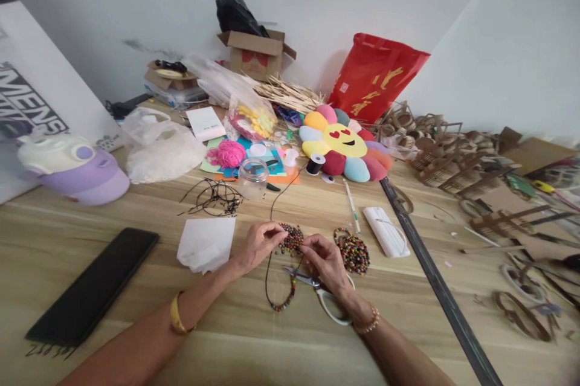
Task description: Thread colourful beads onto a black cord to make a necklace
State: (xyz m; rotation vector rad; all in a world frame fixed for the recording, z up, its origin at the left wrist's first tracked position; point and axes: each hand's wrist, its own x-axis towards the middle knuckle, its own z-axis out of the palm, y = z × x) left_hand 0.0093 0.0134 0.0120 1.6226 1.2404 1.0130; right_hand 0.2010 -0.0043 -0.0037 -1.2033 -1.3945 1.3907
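On the tabletop, bead stringing appeared underway: the beaded cord lay looped nearside of the loose beads, right hand pinching its end, left hand closed at their edge, contents indiscernible, the next move likely requiring bead-to-tip alignment.

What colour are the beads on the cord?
The strung beads are multicoloured, red and green included; best seen in the head view.

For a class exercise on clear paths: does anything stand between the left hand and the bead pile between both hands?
Nothing visible does: the left hand has its fingers right at the edge of the pile. The scissors lie nearer the wearer, by the right hand, outside that gap.
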